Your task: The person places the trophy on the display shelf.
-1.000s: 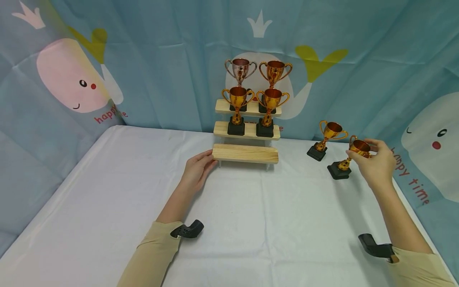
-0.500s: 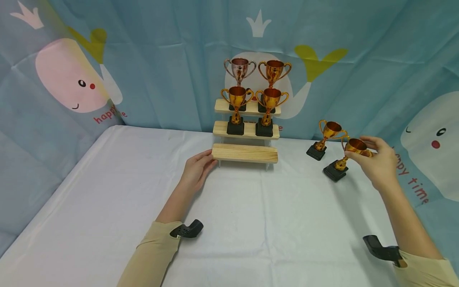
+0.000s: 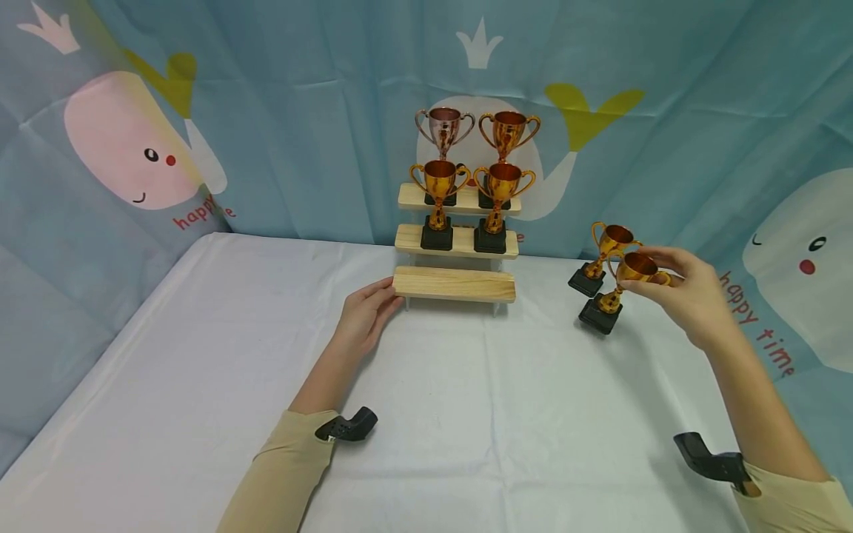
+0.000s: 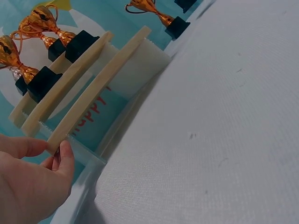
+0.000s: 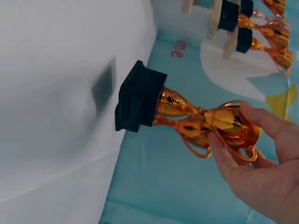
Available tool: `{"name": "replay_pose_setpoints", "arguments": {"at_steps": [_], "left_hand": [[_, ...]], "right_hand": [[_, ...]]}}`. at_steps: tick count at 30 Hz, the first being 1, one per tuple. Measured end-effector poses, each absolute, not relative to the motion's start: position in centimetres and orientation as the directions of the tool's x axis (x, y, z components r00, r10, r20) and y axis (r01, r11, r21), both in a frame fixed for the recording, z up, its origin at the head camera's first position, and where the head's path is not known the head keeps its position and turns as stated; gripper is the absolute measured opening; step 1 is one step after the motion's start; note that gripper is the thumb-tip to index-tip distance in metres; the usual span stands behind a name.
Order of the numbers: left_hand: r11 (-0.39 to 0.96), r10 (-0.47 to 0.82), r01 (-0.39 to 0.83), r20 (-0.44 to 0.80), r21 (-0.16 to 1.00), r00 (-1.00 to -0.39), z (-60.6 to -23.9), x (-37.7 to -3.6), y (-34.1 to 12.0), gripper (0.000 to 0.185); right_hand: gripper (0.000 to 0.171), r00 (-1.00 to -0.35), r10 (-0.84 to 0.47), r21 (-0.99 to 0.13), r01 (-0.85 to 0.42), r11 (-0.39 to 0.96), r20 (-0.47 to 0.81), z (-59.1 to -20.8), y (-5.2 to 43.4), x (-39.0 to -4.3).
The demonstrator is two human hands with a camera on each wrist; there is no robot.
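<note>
My right hand grips a small gold trophy by its cup and holds it tilted, its black base just above the white tablecloth. The right wrist view shows my fingers curled round the cup of this trophy. A second gold trophy stands just behind it on the table. My left hand lies on the cloth with its fingertips against the left end of the lowest step of a three-step wooden stand. In the left wrist view, thumb and fingers touch that end of the step.
Several trophies fill the upper two steps, such as a gold one and a silver-pink one. The bottom step is bare. A blue cartoon backdrop hangs close behind the table.
My right hand has lifted the trophy off the cloth and carried it left, close to the other loose trophy. The left hand has stayed at the step's end.
</note>
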State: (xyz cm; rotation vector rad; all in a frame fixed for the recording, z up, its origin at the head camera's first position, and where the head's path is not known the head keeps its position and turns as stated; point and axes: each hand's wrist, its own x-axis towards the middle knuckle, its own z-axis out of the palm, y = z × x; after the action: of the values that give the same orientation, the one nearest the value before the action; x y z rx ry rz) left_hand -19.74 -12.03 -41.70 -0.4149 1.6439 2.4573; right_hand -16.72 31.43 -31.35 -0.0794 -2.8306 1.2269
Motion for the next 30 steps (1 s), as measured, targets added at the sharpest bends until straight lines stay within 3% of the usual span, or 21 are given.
{"name": "replay_pose_setpoints", "arguments": {"at_steps": [6, 30], "left_hand": [[-0.394, -0.02, -0.284, -0.317, 0.874, -0.948, -41.7, -19.8, -12.0, 0.045], [-0.383, -0.022, -0.289, -0.321, 0.877, -0.947, -41.8, -19.8, -12.1, 0.045]], "right_hand": [[0.068, -0.999, 0.017, -0.703, -0.011, 0.711, 0.034, -30.7, 30.9, -16.9], [0.058, -0.985, -0.162, -0.782, -0.148, 0.605, 0.061, -28.2, 26.1, -18.3]]}}
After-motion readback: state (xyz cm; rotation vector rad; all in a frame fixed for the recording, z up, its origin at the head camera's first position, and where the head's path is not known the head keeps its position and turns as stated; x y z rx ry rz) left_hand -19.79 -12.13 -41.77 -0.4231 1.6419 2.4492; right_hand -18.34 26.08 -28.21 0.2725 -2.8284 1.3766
